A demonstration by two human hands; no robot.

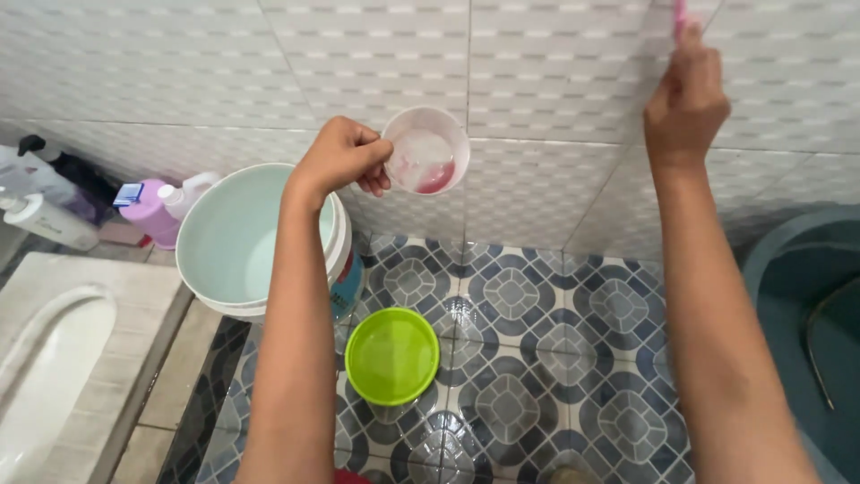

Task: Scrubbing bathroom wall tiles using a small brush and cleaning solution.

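White wall tiles (pixel 555 72) with a raised grey pattern rise behind a floor (pixel 537 358) of blue and grey patterned tiles, wet and shiny. A pale squat toilet (pixel 54 358) sits on a raised step at the left, with bottles (pixel 148 211) against the wall beyond it.

Patterned blue tile floor (pixel 537 358), green bowl (pixel 392 355), white bucket (pixel 255 235), bottles (pixel 148 211)

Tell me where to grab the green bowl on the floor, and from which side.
Grip the green bowl by its rim, coming straight down from above. It sits upright and open on the patterned floor tiles, with its near edge free; the white bucket crowds the far-left side.
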